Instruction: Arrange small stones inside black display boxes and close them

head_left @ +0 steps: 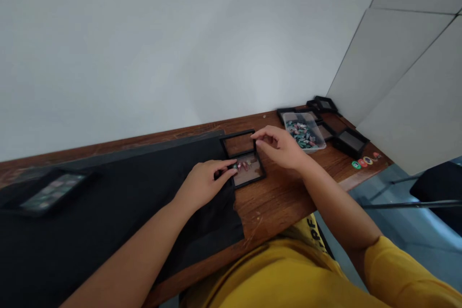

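A black-framed display box (250, 183) lies open on the table, its hinged clear lid (238, 144) raised on the far side. Inside, a short row of small pink and greenish stones (245, 165) rests on the pale base. My left hand (207, 180) reaches over the box's left edge, thumb and forefinger closed around what looks like a small dark-green stone (234, 166), mostly hidden by the fingertips. At the lid's right edge, my right hand (277, 147) pinches the frame between thumb and fingers.
A clear plastic tub (321, 142) of mixed green and pink stones stands right of my right hand. Several black boxes (350, 142) lie around it. Round colored stickers (363, 161) sit near the table's right edge. A filled box (50, 192) rests on the black mat (144, 173). A wall rises behind.
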